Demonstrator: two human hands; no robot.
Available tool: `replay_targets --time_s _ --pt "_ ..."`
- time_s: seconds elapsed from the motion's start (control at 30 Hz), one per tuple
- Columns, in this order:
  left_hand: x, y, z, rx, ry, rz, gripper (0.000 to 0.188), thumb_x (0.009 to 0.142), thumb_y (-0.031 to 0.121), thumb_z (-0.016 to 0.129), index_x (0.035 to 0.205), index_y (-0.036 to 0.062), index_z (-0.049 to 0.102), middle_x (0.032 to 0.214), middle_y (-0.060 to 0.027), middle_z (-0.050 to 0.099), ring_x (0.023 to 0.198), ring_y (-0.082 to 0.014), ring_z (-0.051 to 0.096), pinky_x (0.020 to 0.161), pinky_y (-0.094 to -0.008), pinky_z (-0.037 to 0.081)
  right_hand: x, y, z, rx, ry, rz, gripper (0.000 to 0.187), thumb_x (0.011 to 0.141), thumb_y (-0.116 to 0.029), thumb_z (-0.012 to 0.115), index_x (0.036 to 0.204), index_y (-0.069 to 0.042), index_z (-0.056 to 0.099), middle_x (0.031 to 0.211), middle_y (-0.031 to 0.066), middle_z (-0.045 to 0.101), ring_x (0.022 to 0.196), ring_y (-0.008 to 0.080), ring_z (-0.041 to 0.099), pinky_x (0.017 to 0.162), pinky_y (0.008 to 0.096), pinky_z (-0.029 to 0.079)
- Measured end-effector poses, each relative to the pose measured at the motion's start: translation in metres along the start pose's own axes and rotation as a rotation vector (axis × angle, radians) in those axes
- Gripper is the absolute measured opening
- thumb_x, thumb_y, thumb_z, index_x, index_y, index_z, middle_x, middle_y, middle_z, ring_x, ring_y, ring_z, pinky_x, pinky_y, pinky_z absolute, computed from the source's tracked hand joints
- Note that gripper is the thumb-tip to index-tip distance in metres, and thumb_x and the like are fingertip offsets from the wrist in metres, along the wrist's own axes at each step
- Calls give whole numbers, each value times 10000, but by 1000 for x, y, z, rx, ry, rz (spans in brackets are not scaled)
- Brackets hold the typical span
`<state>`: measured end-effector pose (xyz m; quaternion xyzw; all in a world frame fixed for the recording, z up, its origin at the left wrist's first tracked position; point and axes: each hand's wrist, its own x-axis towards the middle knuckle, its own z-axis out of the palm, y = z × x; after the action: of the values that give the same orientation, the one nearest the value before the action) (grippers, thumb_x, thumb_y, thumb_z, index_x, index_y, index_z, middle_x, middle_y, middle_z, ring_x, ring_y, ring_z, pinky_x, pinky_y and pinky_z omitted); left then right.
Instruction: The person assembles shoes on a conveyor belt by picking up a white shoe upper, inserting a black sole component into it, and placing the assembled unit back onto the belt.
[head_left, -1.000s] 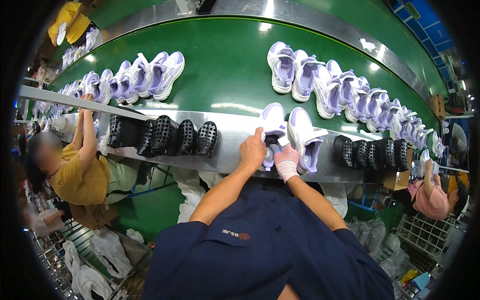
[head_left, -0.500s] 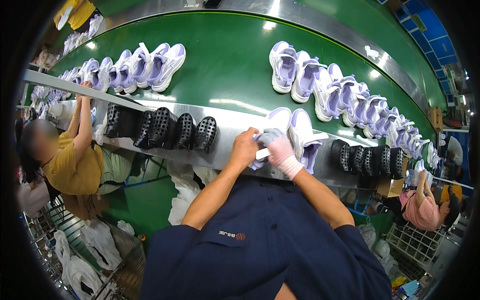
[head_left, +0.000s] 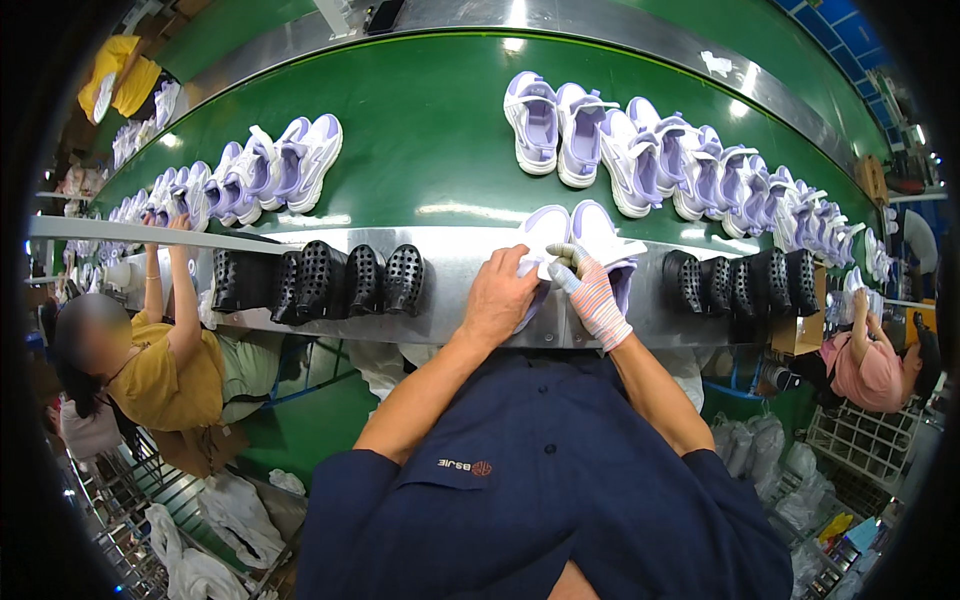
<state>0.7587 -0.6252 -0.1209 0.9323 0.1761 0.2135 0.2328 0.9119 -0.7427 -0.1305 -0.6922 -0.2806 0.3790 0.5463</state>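
Observation:
A white and lavender sneaker (head_left: 543, 224) rests on the metal edge in front of me, toe pointing away. My bare left hand (head_left: 499, 293) grips its left side, fingers curled over the upper. My right hand (head_left: 592, 294), in a striped knit glove with grey fingertips, pinches the white strap at the top of that shoe. Both hands partly cover the strap and the shoe's opening. Just to the right stands a matching sneaker (head_left: 597, 226), touched by neither hand as far as I can see; the glove hides part of it.
Black perforated shoe forms (head_left: 318, 282) stand on the metal ledge to my left, more forms (head_left: 741, 284) to my right. Sneaker rows line the green belt (head_left: 420, 130). A pale bar (head_left: 150, 232) crosses at left. Co-workers (head_left: 165, 365) sit on both sides.
The strap, raised beside the shoe before, is now down near its opening between my fingers. My left hand has shifted slightly on the shoe. The view has shifted a little.

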Motion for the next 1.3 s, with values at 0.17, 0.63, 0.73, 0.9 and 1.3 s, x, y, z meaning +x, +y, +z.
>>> replay_targets --time_s 0.17,0.63,0.73,0.9,1.3 --pt "-7 -17 0 78 -130 247 146 787 139 677 928 104 690 1024 -73 616 965 -263 585 814 -400 469 10 24 -11 364 185 150 174 992 -147 667 1097 -8 677 941 11 660 863 97 566 806 270 489" --pt "-13 25 -17 -418 -586 -1232 715 880 265 673 1512 64 406 1166 -249 641 912 -348 677 678 -429 614 28 -54 -33 -263 -383 79 244 930 -148 678 1136 -23 718 1025 111 735 965 175 665 885 334 522" --pt "-33 9 14 -888 -433 -1427 721 876 179 645 1536 71 376 1164 -237 685 807 -306 713 522 -368 603 31 -60 -32 -243 -425 -75 256 933 -153 662 1143 -17 715 1031 116 740 989 185 667 912 349 523" --pt "-63 -1 9 -381 -190 -927 691 793 -11 617 1457 165 541 1170 -223 667 1020 -427 672 885 -446 578 16 -85 -46 -251 -608 -27 188 914 -104 691 1063 8 714 965 117 729 889 188 674 836 344 544" --pt "-37 15 -60 -53 -103 -434 794 704 -140 568 1414 215 603 1355 -308 464 1259 -477 484 1110 -478 419 -16 -98 -27 -346 -698 -149 226 908 -174 704 1030 16 706 928 197 710 840 302 681 786 400 533"
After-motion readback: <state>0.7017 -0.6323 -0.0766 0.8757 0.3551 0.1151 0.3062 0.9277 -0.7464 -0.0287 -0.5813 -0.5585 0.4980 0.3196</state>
